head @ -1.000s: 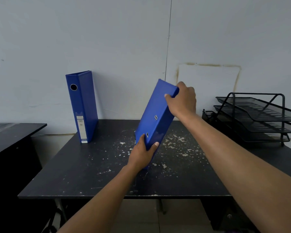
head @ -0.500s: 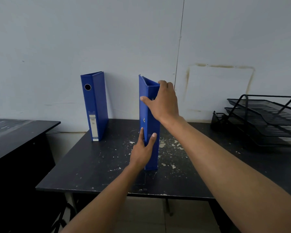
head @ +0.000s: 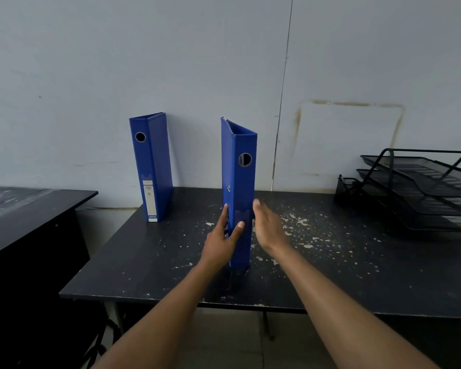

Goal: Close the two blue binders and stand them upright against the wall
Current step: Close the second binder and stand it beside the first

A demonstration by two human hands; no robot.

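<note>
Two blue binders are closed and upright on the black table [head: 155, 265]. The left binder [head: 152, 166] stands at the table's back edge against the wall, its spine with a white label facing me. The second binder [head: 240, 187] stands near the table's middle, well in front of the wall, spine with a round hole facing me. My left hand [head: 224, 235] grips its lower left edge, thumb on the spine. My right hand [head: 268, 227] is blurred, fingers apart, just right of the binder's lower part; whether it touches the binder is unclear.
A black wire letter tray [head: 421, 187] with three tiers stands at the table's back right. White paint flecks cover the table's middle. A second dark desk [head: 24, 211] sits to the left, with a gap between the two.
The second binder went from tilted in both hands to standing upright on the table. My right hand left its top and dropped down beside its lower right side.
</note>
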